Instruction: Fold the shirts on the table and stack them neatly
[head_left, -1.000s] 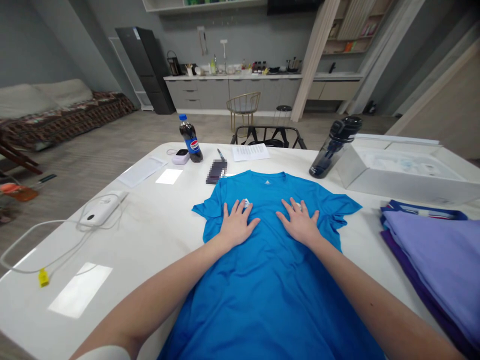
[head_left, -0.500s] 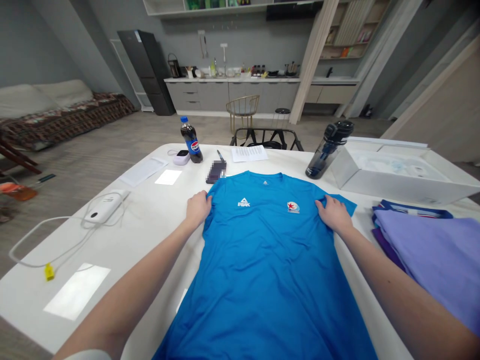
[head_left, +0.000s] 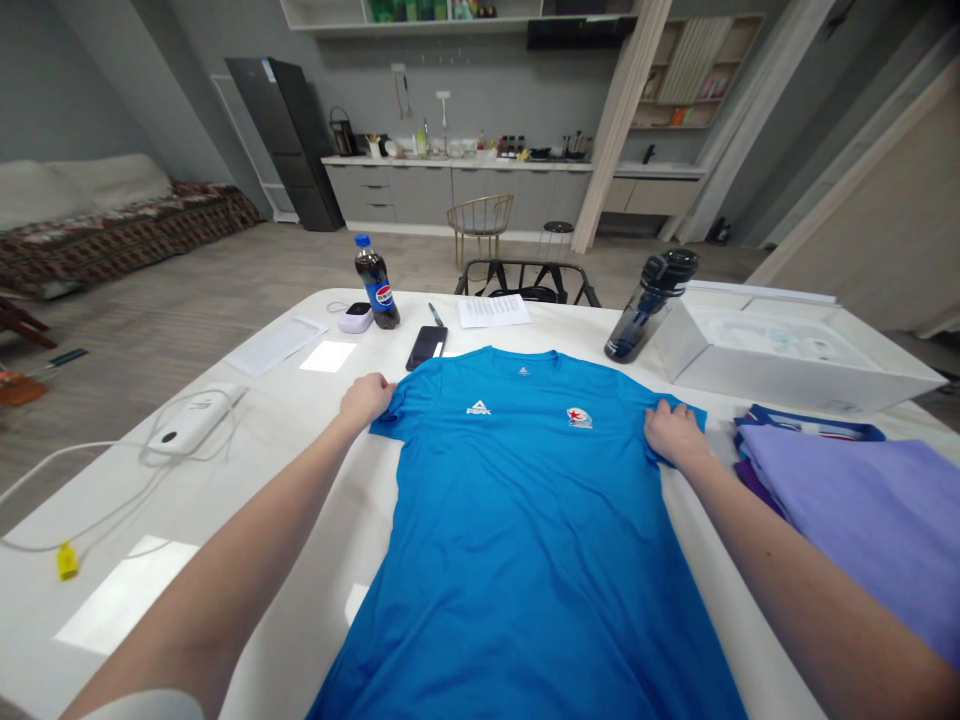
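A blue short-sleeved T-shirt (head_left: 525, 520) lies front side up on the white table, its collar pointing away from me and its lower part running out of view at the bottom. White lettering and a small round emblem mark its chest. At the left sleeve's edge, my left hand (head_left: 367, 398) pinches the cloth between thumb and fingers. My right hand (head_left: 673, 430) is closed over the right sleeve with its fingers curled into the fabric. Slight wrinkles cross the shirt's body.
Beyond the collar lie a phone (head_left: 426, 347), a pen and a printed sheet (head_left: 493, 311). A cola bottle (head_left: 377, 285) stands far left, a dark water bottle (head_left: 649, 305) far right. Folded clothes (head_left: 862, 500) and a white box (head_left: 780, 365) sit right; a cabled white device (head_left: 196, 418) sits left.
My left hand has moved outward to the left, drawing that sleeve out flat to the side. My right hand has shifted slightly outward and down along its sleeve.
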